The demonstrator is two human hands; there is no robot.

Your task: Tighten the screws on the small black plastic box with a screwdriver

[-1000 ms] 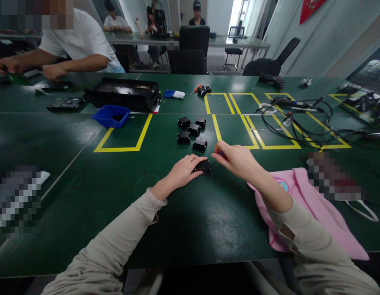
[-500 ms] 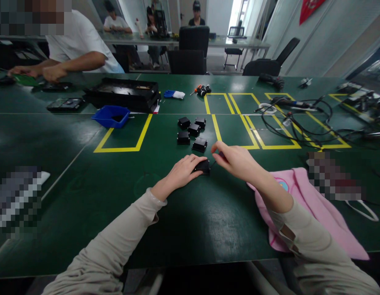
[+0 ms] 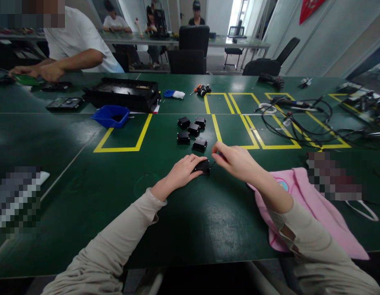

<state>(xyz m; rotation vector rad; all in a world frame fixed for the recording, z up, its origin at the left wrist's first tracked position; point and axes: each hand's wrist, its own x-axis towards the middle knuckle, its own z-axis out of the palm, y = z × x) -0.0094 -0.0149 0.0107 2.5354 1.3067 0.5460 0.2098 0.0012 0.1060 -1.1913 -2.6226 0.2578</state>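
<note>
My left hand point(image 3: 181, 171) is closed around the left side of a small black box point(image 3: 203, 166) lying on the green table point(image 3: 177, 229). From the right, my right hand point(image 3: 233, 160) pinches a thin screwdriver point(image 3: 212, 164). Its dark shaft points at the box's right side, and most of the handle is hidden in my fingers. Whether the tip touches the box is too small to tell. Just beyond my hands sit several similar black boxes point(image 3: 194, 130) in a loose group.
Pink cloth point(image 3: 303, 205) lies under my right forearm. A blue bin point(image 3: 111, 116) and a large black tray point(image 3: 125, 92) stand at the back left, near a co-worker's hands point(image 3: 51, 71). Black cables point(image 3: 326, 119) spread across the right, over yellow tape outlines.
Both my hands, the held box and the screwdriver keep nearly the same place. Far left, the co-worker's hands have shifted slightly.
</note>
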